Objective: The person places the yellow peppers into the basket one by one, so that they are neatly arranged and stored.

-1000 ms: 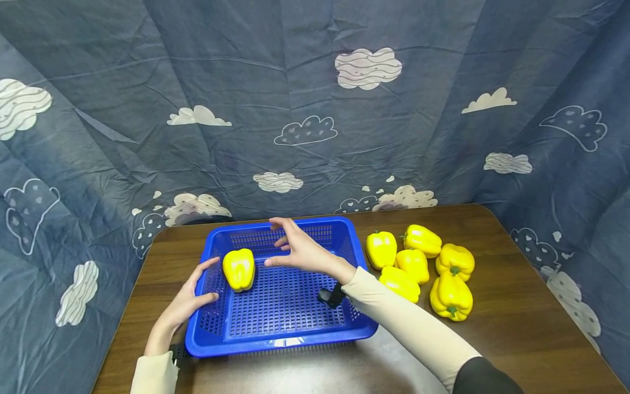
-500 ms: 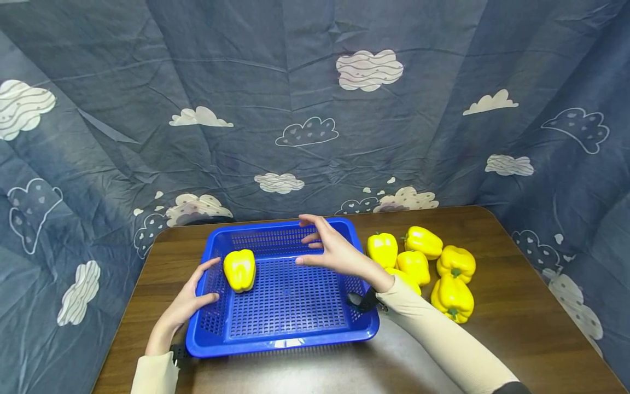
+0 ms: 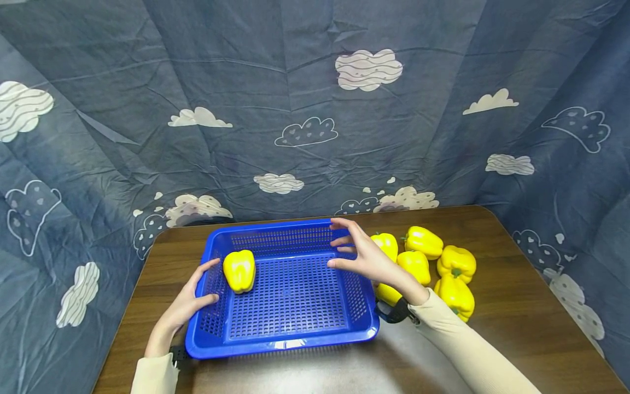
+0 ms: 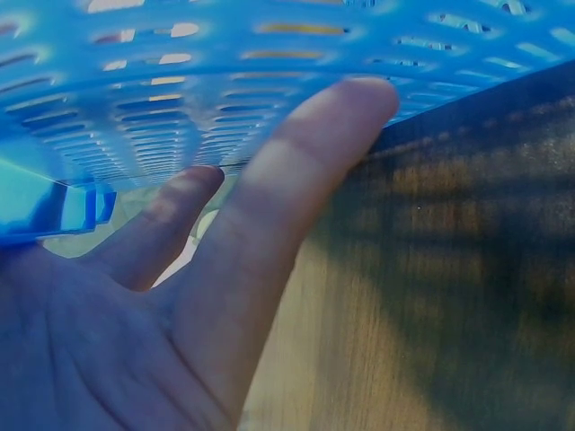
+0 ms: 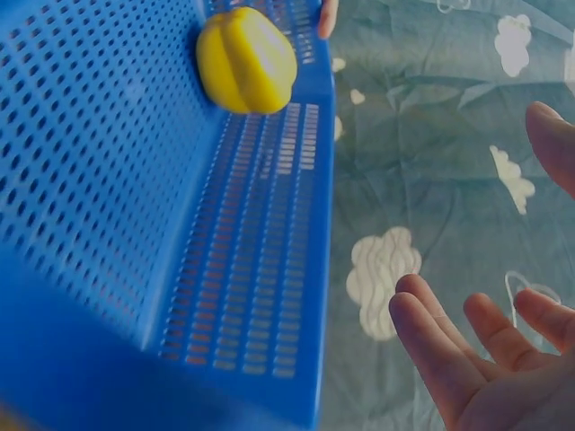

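A blue plastic basket (image 3: pixel 287 298) with slotted walls sits on the table, one yellow bell pepper (image 3: pixel 239 271) lying inside near its left wall. My left hand (image 3: pixel 183 303) grips the basket's left rim, thumb and a finger over the edge. In the left wrist view, other fingers (image 4: pixel 260 197) lie along the outside of the wall. Over the basket's right side hovers my right hand (image 3: pixel 366 256), holding nothing, its fingers spread. Its wrist passes over a group of loose bell peppers and partly hides some of them.
To the right of the basket lie several yellow bell peppers (image 3: pixel 424 243) close together on the brown wooden table (image 3: pixel 521 317). A blue cloth (image 3: pixel 305 98) with cloud prints hangs behind and at both sides.
My right hand has moved right, from over the middle of the basket to its right rim, fingers still spread. The left hand, basket and peppers have stayed in place.
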The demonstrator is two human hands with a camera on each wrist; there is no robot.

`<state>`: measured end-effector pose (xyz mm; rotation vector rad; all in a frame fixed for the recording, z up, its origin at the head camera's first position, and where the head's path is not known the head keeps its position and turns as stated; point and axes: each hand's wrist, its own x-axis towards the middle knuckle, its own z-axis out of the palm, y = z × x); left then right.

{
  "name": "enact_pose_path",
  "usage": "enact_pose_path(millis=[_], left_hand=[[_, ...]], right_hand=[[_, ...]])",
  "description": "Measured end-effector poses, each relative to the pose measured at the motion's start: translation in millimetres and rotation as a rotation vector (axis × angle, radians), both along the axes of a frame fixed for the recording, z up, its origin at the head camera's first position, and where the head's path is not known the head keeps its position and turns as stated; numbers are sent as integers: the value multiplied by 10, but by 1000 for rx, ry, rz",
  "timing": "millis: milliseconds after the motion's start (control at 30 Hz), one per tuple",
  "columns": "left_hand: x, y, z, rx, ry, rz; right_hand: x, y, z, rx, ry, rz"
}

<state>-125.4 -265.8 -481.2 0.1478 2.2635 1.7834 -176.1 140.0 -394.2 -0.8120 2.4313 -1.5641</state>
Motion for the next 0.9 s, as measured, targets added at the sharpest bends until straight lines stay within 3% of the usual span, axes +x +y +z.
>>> enact_pose_path(millis=[400, 567, 900], left_hand=[[9, 4, -11, 19, 42, -16], [14, 2, -1, 19, 28, -9], [14, 4, -3, 16, 8, -2]], right_hand=[[246, 558, -258, -36, -32, -135], [328, 758, -381, -70, -42, -192], [457, 952, -453, -70, -28, -237]])
